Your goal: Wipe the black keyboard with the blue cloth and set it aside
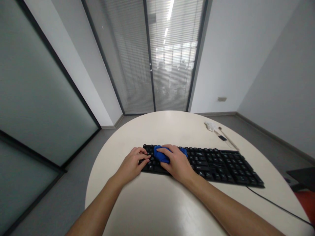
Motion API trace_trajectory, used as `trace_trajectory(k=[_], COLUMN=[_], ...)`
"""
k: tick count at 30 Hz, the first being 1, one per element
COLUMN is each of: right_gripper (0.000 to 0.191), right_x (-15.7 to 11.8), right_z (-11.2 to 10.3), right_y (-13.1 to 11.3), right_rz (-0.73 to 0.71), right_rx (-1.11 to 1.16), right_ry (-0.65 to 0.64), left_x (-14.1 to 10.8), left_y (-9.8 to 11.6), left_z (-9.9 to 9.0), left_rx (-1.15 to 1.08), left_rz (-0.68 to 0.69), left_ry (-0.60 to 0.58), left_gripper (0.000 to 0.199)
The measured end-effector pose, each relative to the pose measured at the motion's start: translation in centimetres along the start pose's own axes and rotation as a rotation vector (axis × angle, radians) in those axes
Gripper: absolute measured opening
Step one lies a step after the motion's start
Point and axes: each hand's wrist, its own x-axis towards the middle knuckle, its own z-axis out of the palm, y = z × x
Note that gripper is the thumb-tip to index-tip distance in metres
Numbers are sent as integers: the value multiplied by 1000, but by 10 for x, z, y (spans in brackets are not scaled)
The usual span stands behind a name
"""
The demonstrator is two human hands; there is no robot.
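A black keyboard [209,163] lies across the round table, slightly tilted, its number pad at the right. My right hand [177,161] is closed over a bunched blue cloth [162,154] and presses it on the keys left of the middle. Some of the cloth shows past the far side of the hand; the rest is hidden under the palm. My left hand [135,163] grips the keyboard's left end, with its fingers bent over the edge and the thumb on the near side.
The cream round table [137,203] carries a black cable [275,205] running off to the right. Behind the keyboard lie a crumpled white item [210,126], a small black piece [222,138] and a thin stick [228,138]. A dark object over something red [306,203] stands beyond the right edge.
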Motion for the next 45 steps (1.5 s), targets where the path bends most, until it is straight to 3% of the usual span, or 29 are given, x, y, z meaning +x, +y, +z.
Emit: trace_trajectory(k=[8,14,19,24,27,34,38,45], right_gripper=[55,52,52,52,45,39,33,39], right_x=[0,1,16,41,41,8,-7,7], right_z=[-7,-8,-8,-3,-1,-25,-36,-19], right_y=[0,1,-4,-14,-16,-4,5,10], right_rz=[-109,-47,5,-240,-296,-209,-93,-11], right_rx=[24,28,78,27,0,-44,-135,-154], right_ry=[-92,-117,-86,-190,-279,-301,-249,-112], left_x=[-2,-9,-11,-10,-9,-10,-10,-9], left_y=[-15,-28,-32,-38,-40,-45,-46,-43], left_z=[9,9,8,11,12,16,17,13], left_rx=[-155,-251,-316,-362,-392,-373,-372,-441], left_rz=[-79,-39,-117,-143,-151,-144,-149,-150], left_ry=[109,-113,-149,-120,-128,-131,-128,-157], left_gripper=[29,80,106,112,117,117,118,124])
